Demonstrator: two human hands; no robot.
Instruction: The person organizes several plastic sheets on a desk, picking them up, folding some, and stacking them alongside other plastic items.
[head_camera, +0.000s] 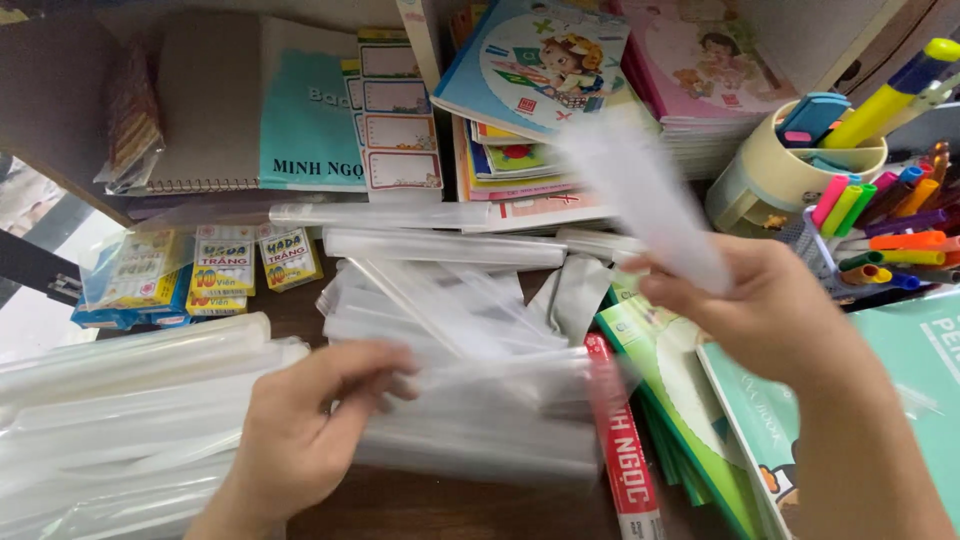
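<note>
My left hand (300, 430) rests low and left of centre, its fingers pinching the edge of a stack of clear plastic sleeves (480, 400) on the dark wooden desk. My right hand (760, 310) is raised at the right and grips one clear plastic sleeve (645, 195), which sticks up and to the left and is blurred by motion. More folded clear sleeves (440, 248) lie across the middle of the desk, and a large heap of them (130, 400) fills the left foreground.
Small boxes of chalk (225, 265) lie at the left. Notebooks and label sheets (400, 110) lean at the back beside a stack of picture books (540, 60). A cup of pens (790, 165) and coloured markers (890, 230) stand at the right. Green notebooks (690, 400) lie under my right arm.
</note>
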